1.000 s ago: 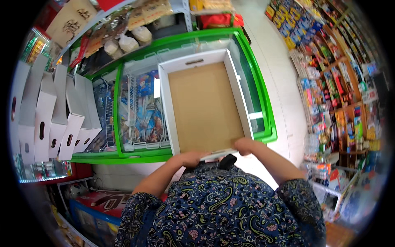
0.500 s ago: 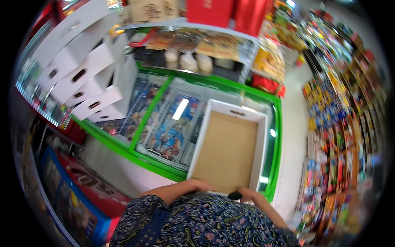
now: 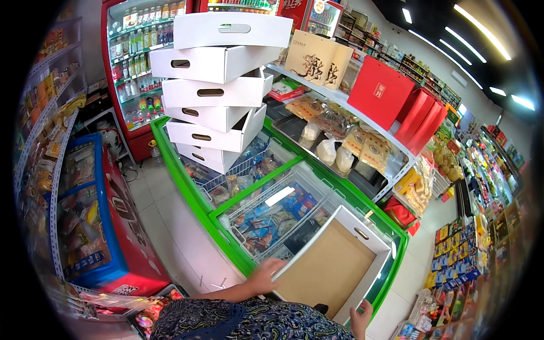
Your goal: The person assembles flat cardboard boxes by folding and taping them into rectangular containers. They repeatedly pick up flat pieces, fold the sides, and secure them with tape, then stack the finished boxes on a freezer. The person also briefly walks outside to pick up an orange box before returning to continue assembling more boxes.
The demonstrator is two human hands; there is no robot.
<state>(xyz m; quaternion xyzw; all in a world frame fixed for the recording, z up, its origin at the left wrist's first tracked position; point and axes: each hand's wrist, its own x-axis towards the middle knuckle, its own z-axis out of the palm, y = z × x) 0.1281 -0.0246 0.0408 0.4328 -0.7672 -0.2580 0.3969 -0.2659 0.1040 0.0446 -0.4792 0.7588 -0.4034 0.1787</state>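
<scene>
A shallow white cardboard box [image 3: 332,263] with a brown inside bottom rests tilted on the green-framed chest freezer [image 3: 187,190]. Beside its near left wall is my left hand [image 3: 265,277], fingers stretched out and slightly blurred; whether they touch the wall I cannot tell. At the near right corner, my right hand [image 3: 361,318] has its fingers and thumb over the top edge of the side wall. A small black object shows by the box's near edge, mostly hidden by my patterned clothing. On the freezer's left end stands an uneven stack of similar white boxes [image 3: 212,93].
Behind the freezer, a shelf [image 3: 396,170] carries paper bags [image 3: 317,59], red gift bags [image 3: 381,90] and packaged food. A red drinks fridge [image 3: 133,68] stands at the far left, a blue-and-red freezer [image 3: 122,226] nearer. Goods racks line the right side.
The view has swung up and left. My hands have moved from the box's near edge apart to its two sides. The box stays on the freezer.
</scene>
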